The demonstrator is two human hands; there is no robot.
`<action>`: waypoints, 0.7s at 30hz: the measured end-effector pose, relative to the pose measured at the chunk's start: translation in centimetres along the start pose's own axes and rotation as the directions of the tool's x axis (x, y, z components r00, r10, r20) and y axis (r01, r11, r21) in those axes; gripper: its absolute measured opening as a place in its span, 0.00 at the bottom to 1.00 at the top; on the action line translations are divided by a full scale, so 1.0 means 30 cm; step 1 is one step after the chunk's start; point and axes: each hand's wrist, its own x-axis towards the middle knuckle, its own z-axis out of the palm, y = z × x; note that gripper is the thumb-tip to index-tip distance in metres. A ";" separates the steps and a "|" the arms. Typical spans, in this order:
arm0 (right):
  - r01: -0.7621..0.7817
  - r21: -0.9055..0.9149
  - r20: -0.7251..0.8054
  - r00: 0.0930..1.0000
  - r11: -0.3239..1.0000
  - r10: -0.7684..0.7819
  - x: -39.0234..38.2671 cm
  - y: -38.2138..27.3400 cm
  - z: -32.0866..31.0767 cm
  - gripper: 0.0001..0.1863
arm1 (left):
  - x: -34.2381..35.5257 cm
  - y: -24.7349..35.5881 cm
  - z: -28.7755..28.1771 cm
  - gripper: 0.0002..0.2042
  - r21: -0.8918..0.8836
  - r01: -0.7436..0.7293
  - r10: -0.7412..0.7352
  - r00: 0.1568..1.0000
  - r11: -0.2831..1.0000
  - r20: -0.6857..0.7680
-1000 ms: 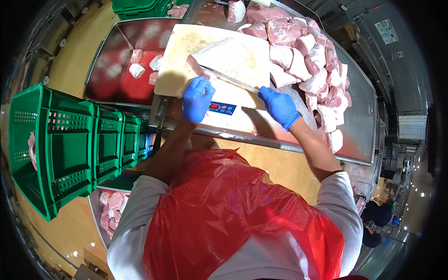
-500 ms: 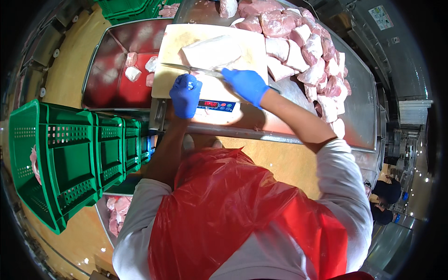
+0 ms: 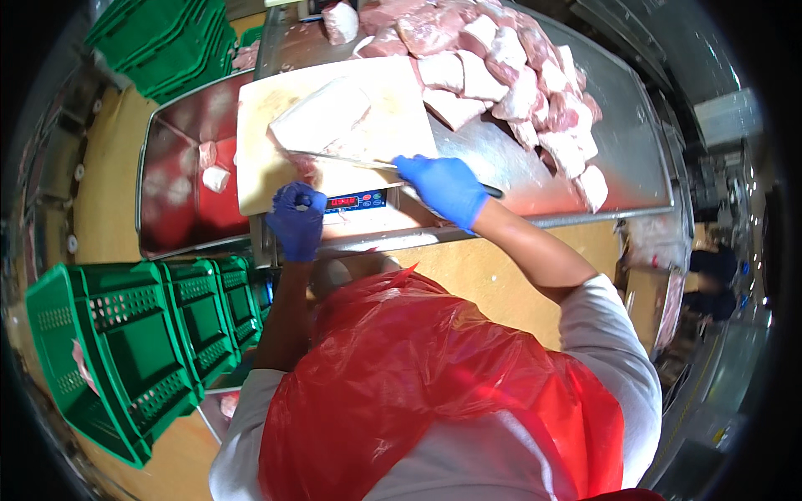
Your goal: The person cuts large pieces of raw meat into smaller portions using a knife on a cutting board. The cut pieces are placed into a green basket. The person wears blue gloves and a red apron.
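A thick pale slab of meat with a white fat side point(image 3: 322, 114) lies on the white cutting board point(image 3: 393, 92). In a blue glove, my right hand point(image 3: 443, 190) grips a knife point(image 3: 347, 160). Its dark handle end sticks out past the wrist side, and its blade points left along the slab's near edge. My left hand point(image 3: 296, 224), also gloved in blue, is curled closed at the board's near edge. Just beyond its fingers is a reddish strip of meat point(image 3: 307, 169); what the fist holds is hidden. A blue-panelled scale point(image 3: 357, 201) shows between my hands at the board's near edge.
A large pile of meat chunks point(image 3: 501, 67) covers the far part of the steel table point(image 3: 618, 167). Left of the board sits a red-looking metal tub point(image 3: 180, 225) with a few pieces. Green crates point(image 3: 117, 334) stand at lower left, more point(image 3: 167, 42) at far left.
The view has shifted, so the board sits further left. The slab is turned more diagonally, and a reddish strip now shows at its near edge. My right hand still holds the knife.
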 end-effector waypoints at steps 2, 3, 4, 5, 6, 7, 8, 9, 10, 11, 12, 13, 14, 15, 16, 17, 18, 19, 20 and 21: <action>0.093 0.021 -0.085 0.992 0.995 -0.091 0.091 -0.080 0.021 0.12 | -0.010 0.041 0.009 0.03 -0.003 0.035 -0.035 0.999 0.999 0.030; 0.090 -0.011 -0.057 0.994 0.996 -0.090 0.155 -0.098 0.063 0.12 | -0.017 0.056 0.010 0.04 0.002 0.055 -0.055 0.997 0.998 0.045; 0.080 0.001 -0.028 0.996 0.997 -0.080 0.211 -0.125 0.090 0.14 | -0.021 0.045 0.011 0.04 0.014 0.042 -0.042 0.997 0.999 0.057; 0.154 0.118 -0.168 0.977 0.981 -0.133 0.253 -0.126 0.144 0.13 | -0.021 0.024 0.007 0.05 -0.003 0.008 -0.008 0.998 1.000 0.057; 0.139 0.081 -0.160 0.979 0.987 -0.124 0.295 -0.131 0.168 0.13 | -0.021 0.012 0.012 0.05 -0.031 -0.020 0.021 0.998 0.999 0.051; 0.127 0.046 -0.152 0.981 0.991 -0.118 0.327 -0.131 0.189 0.13 | -0.020 -0.004 0.005 0.06 -0.056 -0.046 0.048 0.998 0.997 0.043; 0.129 0.014 -0.118 0.985 0.992 -0.127 0.332 -0.117 0.196 0.13 | -0.018 -0.017 -0.017 0.07 -0.022 0.022 -0.020 0.997 1.000 0.070; 0.143 -0.026 -0.081 0.986 0.989 -0.144 0.308 -0.091 0.183 0.12 | -0.018 -0.032 -0.039 0.07 -0.036 0.041 -0.039 0.998 0.999 0.052; 0.160 -0.065 -0.044 0.986 0.985 -0.163 0.282 -0.062 0.167 0.12 | -0.017 -0.052 -0.066 0.07 -0.049 0.060 -0.058 0.998 0.997 0.033; 0.125 -0.100 0.070 0.991 0.987 -0.118 0.239 -0.011 0.134 0.12 | -0.012 -0.073 -0.080 0.07 -0.073 0.077 -0.076 0.997 0.994 0.023; 0.111 -0.113 0.094 0.990 0.987 -0.101 0.185 0.039 0.086 0.12 | -0.005 -0.079 -0.101 0.07 -0.062 0.087 -0.090 0.995 0.994 -0.044; 0.117 -0.153 0.118 0.988 0.981 -0.100 0.126 0.103 0.042 0.14 | 0.008 -0.074 -0.127 0.07 -0.057 0.094 -0.099 0.990 0.994 -0.105; 0.080 -0.206 0.183 0.982 0.975 -0.042 0.063 0.164 -0.023 0.16 | 0.021 -0.087 -0.152 0.07 -0.056 0.096 -0.103 0.983 0.994 -0.155; 0.037 -0.292 0.230 0.973 0.956 0.032 0.002 0.235 -0.068 0.16 | 0.058 -0.202 -0.217 0.03 0.241 -0.146 0.206 0.948 0.960 -0.245; 0.027 -0.114 0.135 0.991 0.993 -0.011 -0.043 0.296 -0.017 0.16 | 0.072 -0.299 -0.320 0.04 0.395 -0.161 0.284 0.919 0.904 -0.274; -0.084 0.022 0.012 0.996 0.996 0.084 -0.210 0.395 0.005 0.15 | 0.153 -0.302 -0.311 0.05 0.440 -0.203 0.329 0.915 0.875 -0.232; -0.288 0.621 0.058 0.944 0.729 0.324 -0.251 0.356 -0.020 0.15 | 0.192 -0.302 -0.393 0.06 0.506 -0.192 0.352 0.904 0.841 -0.241; 0.005 0.157 -0.077 0.997 0.988 0.008 -0.223 0.288 -0.063 0.15 | 0.214 -0.289 -0.523 0.07 0.605 -0.179 0.400 0.881 0.776 -0.252; -0.031 0.207 -0.139 0.988 0.978 0.061 -0.206 0.237 -0.065 0.13 | 0.237 -0.251 -0.582 0.08 0.660 -0.169 0.447 0.850 0.732 -0.278; -0.113 0.385 -0.183 0.964 0.916 0.195 -0.171 0.195 -0.006 0.12 | 0.261 -0.185 -0.625 0.10 0.705 -0.165 0.504 0.808 0.690 -0.304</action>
